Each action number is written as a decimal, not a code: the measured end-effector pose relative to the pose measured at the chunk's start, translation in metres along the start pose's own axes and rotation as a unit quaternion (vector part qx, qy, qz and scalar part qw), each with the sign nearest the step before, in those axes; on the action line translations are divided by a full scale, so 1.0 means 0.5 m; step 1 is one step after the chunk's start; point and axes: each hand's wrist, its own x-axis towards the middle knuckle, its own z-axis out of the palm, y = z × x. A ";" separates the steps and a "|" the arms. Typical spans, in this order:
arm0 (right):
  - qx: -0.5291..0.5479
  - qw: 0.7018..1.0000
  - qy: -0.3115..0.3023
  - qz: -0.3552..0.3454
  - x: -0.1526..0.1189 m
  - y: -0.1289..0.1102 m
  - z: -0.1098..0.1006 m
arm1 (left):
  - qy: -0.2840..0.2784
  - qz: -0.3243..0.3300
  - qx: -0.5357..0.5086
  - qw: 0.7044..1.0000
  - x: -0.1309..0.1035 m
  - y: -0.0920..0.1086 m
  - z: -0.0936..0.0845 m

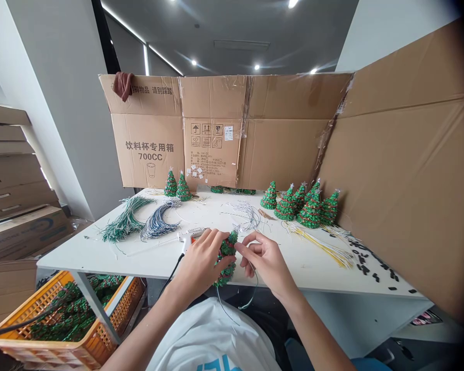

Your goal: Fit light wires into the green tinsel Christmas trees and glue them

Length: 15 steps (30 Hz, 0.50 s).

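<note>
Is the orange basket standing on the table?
No, the basket sits on the floor under the table, left of the hands.

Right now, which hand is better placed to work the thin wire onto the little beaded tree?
Probably the right hand: its fingertips pinch the wire at the beaded tree, while the left hand is wrapped around the tree.

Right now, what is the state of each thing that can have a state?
Left hand: closed around the beaded tree.
Right hand: pinching a thin wire.
Beaded tree: held, tilted.
Thin wire: hanging loose.
Glue gun: lying on the table.
Orange basket: holding green strands.
</note>
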 end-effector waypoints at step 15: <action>0.033 0.998 -0.027 -0.056 0.004 -0.005 -0.004 | -0.005 -0.015 0.009 1.000 0.000 -0.002 0.000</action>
